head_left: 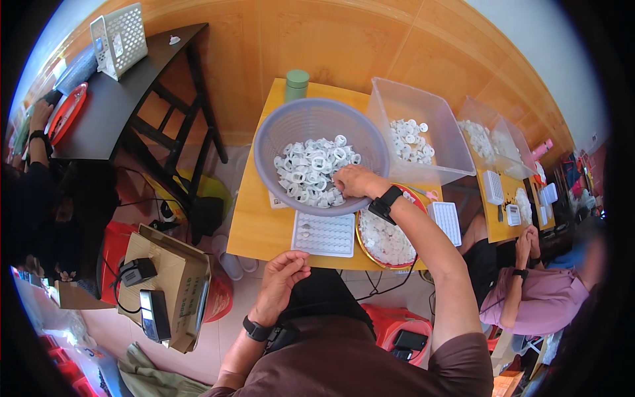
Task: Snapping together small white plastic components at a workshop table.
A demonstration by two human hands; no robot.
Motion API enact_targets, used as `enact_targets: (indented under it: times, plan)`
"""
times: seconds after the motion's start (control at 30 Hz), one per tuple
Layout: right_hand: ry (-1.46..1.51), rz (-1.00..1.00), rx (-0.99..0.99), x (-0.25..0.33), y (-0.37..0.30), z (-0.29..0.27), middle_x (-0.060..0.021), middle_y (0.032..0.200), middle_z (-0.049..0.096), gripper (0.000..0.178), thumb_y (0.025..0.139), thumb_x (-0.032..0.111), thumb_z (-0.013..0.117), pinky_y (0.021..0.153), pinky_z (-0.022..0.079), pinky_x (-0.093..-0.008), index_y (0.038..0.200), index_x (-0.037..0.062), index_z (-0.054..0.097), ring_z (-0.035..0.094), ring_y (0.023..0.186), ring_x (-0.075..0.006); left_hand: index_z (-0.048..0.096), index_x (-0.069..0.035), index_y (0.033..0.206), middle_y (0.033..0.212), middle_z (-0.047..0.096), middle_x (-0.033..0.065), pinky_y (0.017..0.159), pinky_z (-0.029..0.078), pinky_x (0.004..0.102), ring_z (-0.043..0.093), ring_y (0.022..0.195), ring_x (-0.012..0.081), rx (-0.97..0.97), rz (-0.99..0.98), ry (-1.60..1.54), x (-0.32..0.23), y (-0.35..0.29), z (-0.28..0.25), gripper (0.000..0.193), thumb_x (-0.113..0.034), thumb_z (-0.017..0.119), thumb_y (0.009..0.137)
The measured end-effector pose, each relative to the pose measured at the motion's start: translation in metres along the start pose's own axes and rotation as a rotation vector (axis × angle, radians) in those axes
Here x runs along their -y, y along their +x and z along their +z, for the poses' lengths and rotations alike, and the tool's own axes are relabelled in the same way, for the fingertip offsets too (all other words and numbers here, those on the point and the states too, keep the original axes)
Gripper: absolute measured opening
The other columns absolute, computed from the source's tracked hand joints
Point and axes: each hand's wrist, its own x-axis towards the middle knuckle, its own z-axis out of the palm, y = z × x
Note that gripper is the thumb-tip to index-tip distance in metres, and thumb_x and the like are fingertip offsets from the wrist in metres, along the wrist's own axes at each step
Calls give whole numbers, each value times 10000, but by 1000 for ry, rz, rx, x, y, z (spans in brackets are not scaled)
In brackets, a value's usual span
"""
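Observation:
My right hand reaches over the rim of a grey-purple plastic basket. Its fingers are bent together among a heap of small white ring-shaped plastic parts, and whatever they grip is hidden. In front of the table edge, my left hand is closed in a pinch; anything between thumb and fingers is too small to tell. Just beyond it lies a white tray with rows of small pockets and a few little pieces at its left. Beside that tray, a round red-rimmed plate holds small white pieces, partly under my right forearm.
A clear plastic bin with white round parts stands right of the basket, a green canister behind it. A second pocketed tray lies right. Cardboard box at left floor; co-workers sit at both sides.

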Motion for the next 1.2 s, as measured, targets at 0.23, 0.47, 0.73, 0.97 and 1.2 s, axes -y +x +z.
enact_targets:
  times: [0.23, 0.47, 0.73, 0.97, 1.2]
  plan:
    - [-36, 59, -264, -2, -3, -2, -151, 810, 626, 182, 642, 79, 646, 689, 478, -380, 805, 36, 578, 610, 800, -313, 608, -18, 991, 940, 615, 40, 739, 510, 249, 599, 786, 116, -7, 14, -15, 2, -4, -6, 140, -62, 555, 870]
    - [1118, -151, -128, 40, -72, -40, -42, 828, 613, 221, 743, 47, 597, 544, 430, -206, 960, 14, 575, 579, 701, -82, 612, -24, 968, 839, 612, 43, 742, 502, 267, 603, 783, 130, -31, 22, -16, -2, 1, -5, 124, -63, 554, 865]
    - [1442, -275, -96, 73, -107, 3, -18, 838, 595, 235, 769, 6, 584, 545, 419, -190, 1003, 1, 569, 538, 687, -50, 595, -18, 1033, 921, 602, 39, 761, 490, 240, 583, 805, 97, 68, 99, 42, -23, 3, 30, 183, -100, 572, 872]
    - [1393, -315, -191, 90, -115, 25, -13, 939, 540, 195, 794, 10, 591, 569, 421, -193, 989, 7, 599, 524, 718, -49, 582, -16, 1045, 940, 596, 57, 729, 516, 248, 604, 810, 119, 47, 163, 65, -19, 10, 48, 200, -59, 586, 849]
    - [1414, -179, -304, 99, -127, 44, -20, 950, 524, 170, 814, -5, 582, 580, 494, -192, 982, -4, 601, 598, 781, -85, 618, 0, 928, 831, 627, 43, 628, 504, 209, 600, 703, 92, -48, 249, 237, -10, 18, 45, 125, -5, 628, 804]
